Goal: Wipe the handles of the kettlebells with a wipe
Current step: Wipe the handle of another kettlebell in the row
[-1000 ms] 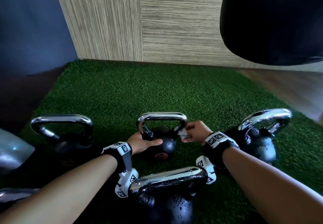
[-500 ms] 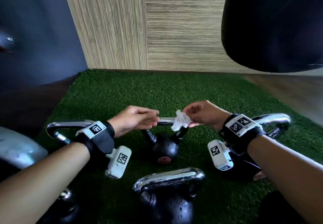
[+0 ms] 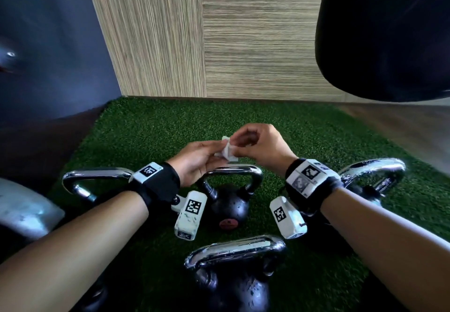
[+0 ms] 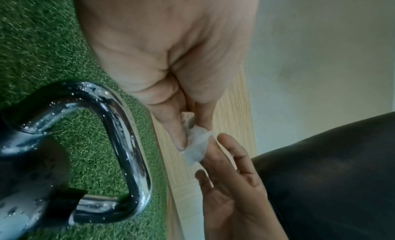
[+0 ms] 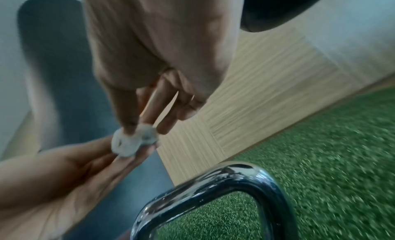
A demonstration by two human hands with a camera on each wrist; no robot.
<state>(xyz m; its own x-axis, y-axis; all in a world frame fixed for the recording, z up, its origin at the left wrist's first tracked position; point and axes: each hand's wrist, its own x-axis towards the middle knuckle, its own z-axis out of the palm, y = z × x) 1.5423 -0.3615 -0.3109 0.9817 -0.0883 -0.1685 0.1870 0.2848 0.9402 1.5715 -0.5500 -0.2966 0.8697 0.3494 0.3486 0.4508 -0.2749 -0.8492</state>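
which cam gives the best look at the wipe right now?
Left wrist: the wipe is sharp, pinched by the left hand against the right hand. Right wrist shows it blurred; head shows it small.

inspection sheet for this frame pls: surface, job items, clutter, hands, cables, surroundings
Surface: green turf mat, wood floor at right.
Job's things: crumpled white wipe held off the handles; four chrome-handled kettlebells: middle, near, left, right.
Clutter: grey object at left edge, unclear.
Hands: left hand and right hand both pinch the wipe, above the middle handle.
Cables: nothing seen.
Surroundings: striped wood-look wall, dark blue wall, black rounded object hanging upper right.
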